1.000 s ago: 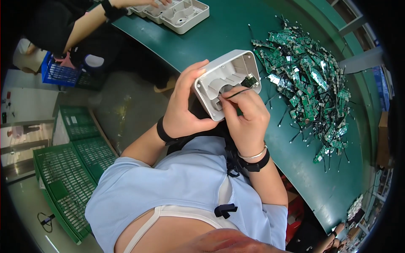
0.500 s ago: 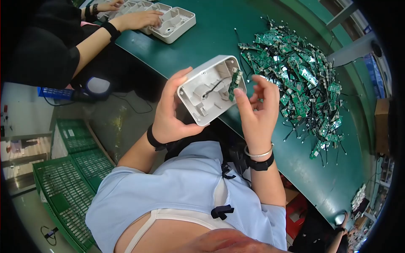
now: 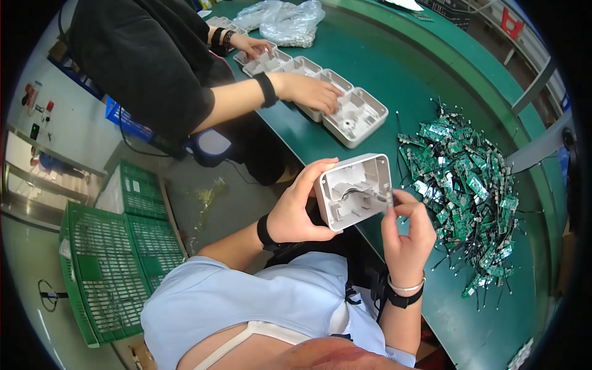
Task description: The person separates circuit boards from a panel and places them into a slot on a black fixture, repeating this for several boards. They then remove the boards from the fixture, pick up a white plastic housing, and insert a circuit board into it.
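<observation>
My left hand (image 3: 300, 206) grips a white plastic housing (image 3: 333, 211) by its left side, with the open face tilted toward me. Inside it are moulded ribs and posts, and a black wire (image 3: 353, 192) curves across toward the right wall. At that wall, my right hand (image 3: 408, 231) is closed in a pinch of thumb and fingers. Between them is a small circuit board (image 3: 393, 198), turned nearly edge-on and blurred, so only a thin dark strip of it shows.
A large heap of green circuit boards with black wires (image 3: 468, 197) covers the green table's (image 3: 370, 74) right part. Ahead, a co-worker's hands (image 3: 308, 92) rest on a row of white housings (image 3: 364, 117). A clear plastic bag (image 3: 290, 21) lies beyond; green crates (image 3: 111, 265) stand at left.
My view has swung, so everything sits lower and further right. The circuit board, earlier face-on inside the housing under my right thumb, is now edge-on at the right wall, pinched in my fingers.
</observation>
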`<control>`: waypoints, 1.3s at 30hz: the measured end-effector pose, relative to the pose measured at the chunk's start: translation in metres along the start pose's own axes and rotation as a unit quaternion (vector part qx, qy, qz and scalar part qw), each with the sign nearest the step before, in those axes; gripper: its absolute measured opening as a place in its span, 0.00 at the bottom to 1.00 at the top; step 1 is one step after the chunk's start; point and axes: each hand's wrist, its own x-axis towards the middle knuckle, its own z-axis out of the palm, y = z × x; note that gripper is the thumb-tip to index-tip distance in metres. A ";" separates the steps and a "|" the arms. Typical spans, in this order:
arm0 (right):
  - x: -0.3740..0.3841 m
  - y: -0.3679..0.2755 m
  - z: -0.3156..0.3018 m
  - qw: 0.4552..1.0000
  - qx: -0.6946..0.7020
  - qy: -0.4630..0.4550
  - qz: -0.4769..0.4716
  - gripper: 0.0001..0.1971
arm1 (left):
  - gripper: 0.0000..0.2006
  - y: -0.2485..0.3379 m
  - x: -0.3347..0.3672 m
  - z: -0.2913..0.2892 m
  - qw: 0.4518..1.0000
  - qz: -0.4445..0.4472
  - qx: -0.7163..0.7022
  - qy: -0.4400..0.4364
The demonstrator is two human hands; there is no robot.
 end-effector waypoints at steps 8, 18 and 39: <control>0.002 -0.022 -0.012 0.991 -0.008 -0.132 -0.012 0.19 | 0.58 -0.006 0.003 0.005 0.998 0.058 0.008 -0.020; -0.030 -0.011 -0.021 0.988 -0.003 -0.130 -0.080 0.17 | 0.56 0.004 -0.003 0.019 0.994 0.064 -0.087 0.017; -0.091 -0.048 -0.041 0.997 0.005 -0.029 -0.073 0.11 | 0.56 0.042 -0.050 0.050 0.988 0.043 -0.146 -0.030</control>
